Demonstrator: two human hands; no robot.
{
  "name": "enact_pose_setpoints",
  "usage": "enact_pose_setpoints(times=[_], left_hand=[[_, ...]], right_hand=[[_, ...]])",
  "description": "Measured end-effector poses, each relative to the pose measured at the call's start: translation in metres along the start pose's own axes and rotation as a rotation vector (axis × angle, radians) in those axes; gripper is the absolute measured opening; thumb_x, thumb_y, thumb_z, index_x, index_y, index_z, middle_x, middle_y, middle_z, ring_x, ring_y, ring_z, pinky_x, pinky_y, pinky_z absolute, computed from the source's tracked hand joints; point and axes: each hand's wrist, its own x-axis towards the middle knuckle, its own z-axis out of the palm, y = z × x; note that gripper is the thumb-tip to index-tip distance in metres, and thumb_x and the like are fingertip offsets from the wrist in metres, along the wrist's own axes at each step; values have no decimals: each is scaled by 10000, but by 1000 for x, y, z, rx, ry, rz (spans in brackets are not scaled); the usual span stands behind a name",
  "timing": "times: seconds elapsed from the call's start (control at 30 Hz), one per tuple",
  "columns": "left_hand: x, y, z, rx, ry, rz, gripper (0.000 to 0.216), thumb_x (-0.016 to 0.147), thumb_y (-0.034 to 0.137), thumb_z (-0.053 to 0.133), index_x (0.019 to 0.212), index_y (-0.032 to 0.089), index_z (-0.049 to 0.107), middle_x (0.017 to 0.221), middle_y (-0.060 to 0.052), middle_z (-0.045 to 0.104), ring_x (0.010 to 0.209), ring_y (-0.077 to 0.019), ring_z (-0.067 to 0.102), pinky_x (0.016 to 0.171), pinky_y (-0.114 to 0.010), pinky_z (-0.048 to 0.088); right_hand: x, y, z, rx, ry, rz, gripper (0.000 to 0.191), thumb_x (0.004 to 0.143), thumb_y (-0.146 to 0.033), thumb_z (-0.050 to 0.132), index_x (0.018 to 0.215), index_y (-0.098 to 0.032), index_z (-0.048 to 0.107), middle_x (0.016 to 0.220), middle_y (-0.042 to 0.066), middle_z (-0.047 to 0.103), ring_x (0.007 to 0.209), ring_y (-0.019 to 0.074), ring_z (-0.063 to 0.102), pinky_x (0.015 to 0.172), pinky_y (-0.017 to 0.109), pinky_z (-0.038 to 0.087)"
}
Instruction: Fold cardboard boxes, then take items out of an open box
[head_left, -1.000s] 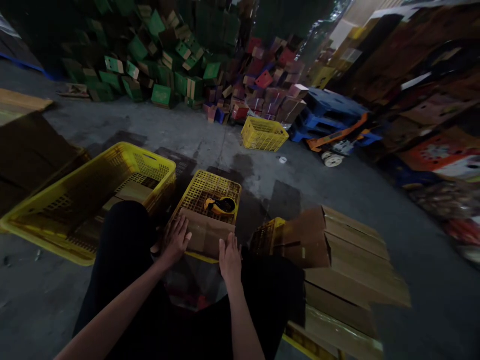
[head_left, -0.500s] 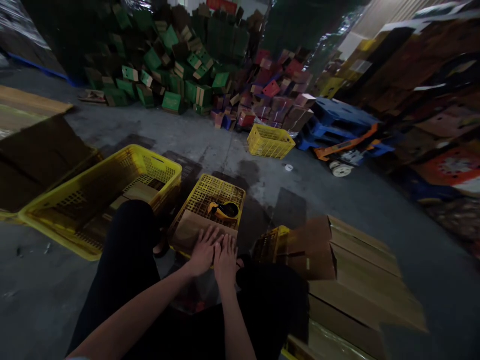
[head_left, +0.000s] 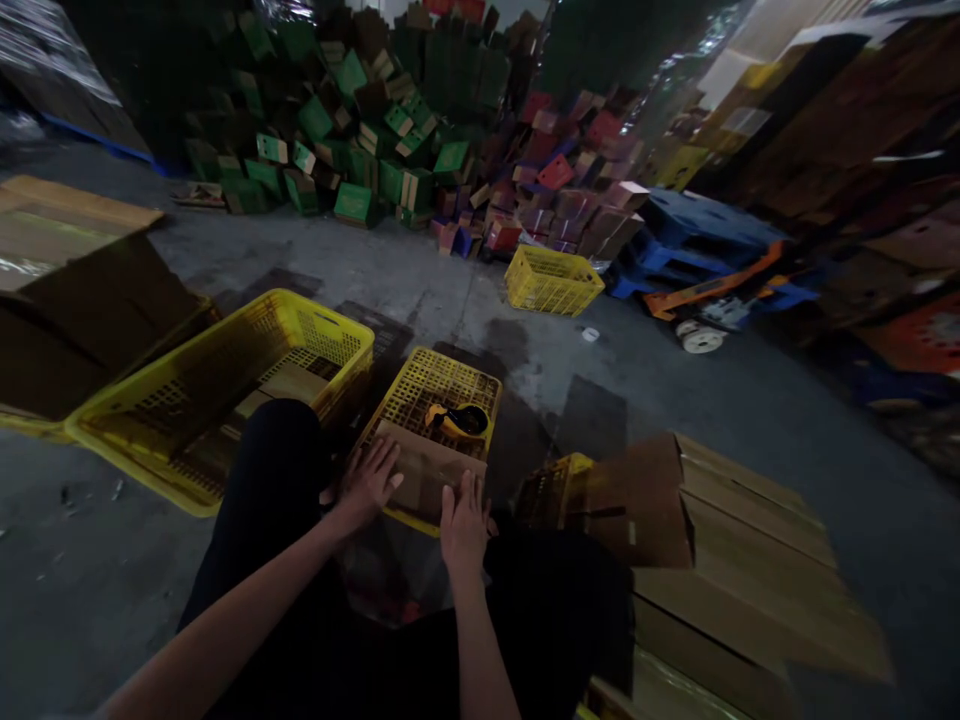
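A flat brown cardboard piece (head_left: 427,475) lies on the near end of an upturned yellow plastic crate (head_left: 431,368) between my knees. My left hand (head_left: 369,483) rests at the cardboard's left edge, fingers spread. Over its right end lies my right hand (head_left: 465,520), fingers stretched forward and flat. Neither hand grips anything. Just beyond the cardboard, a yellow and black tape dispenser (head_left: 457,420) sits on the crate's grid.
Left stands a large yellow crate (head_left: 225,360) with cardboard inside. To the right are stacked flattened cartons (head_left: 757,530). Farther off are a small yellow crate (head_left: 553,282), blue pallets (head_left: 705,235) with a pallet jack (head_left: 712,290), and heaped green boxes (head_left: 356,203).
My hands have moved apart from the middle of the cardboard, the left one to its left edge and the right one toward its right end. The view has shifted slightly.
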Motion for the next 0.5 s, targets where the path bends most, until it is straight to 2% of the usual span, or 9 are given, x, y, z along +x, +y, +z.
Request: enact_pose_setpoints(times=[0.1, 0.2, 0.37, 0.5], left_hand=[[-7, -9, -1, 5, 39, -105, 585, 1017, 384, 377, 1558, 165, 347, 1618, -106, 329, 1490, -277, 322, 1212, -502, 231], [-12, -9, 3, 6, 56, -142, 612, 1019, 381, 352, 1568, 115, 308, 1630, -129, 290, 1506, -284, 283, 1208, -507, 234], [-16, -3, 14, 2, 75, -58, 626, 997, 363, 379, 1564, 106, 320, 1631, -152, 280, 1526, -290, 226, 1222, -512, 195], [-24, 0, 28, 19, -4, 39, 587, 963, 295, 417, 1541, 194, 399, 1623, -117, 321, 1531, -295, 208, 1234, -540, 130]], right_hand=[[-3, 0, 1, -14, 29, 18, 777, 1031, -576, 128, 1553, -27, 299, 1567, 197, 396, 1489, 300, 312, 1204, 497, 224], [-8, -5, 3, -61, 55, 31, 805, 1028, -588, 155, 1534, 15, 320, 1568, 237, 371, 1491, 338, 296, 1195, 513, 238], [-9, -37, 11, -55, 13, -51, 780, 1024, -584, 247, 1501, 15, 393, 1560, 257, 366, 1493, 365, 284, 1186, 549, 256], [-4, -79, 15, 36, -65, -86, 739, 1026, -567, 288, 1502, -15, 406, 1573, 231, 353, 1498, 348, 280, 1200, 539, 246]])
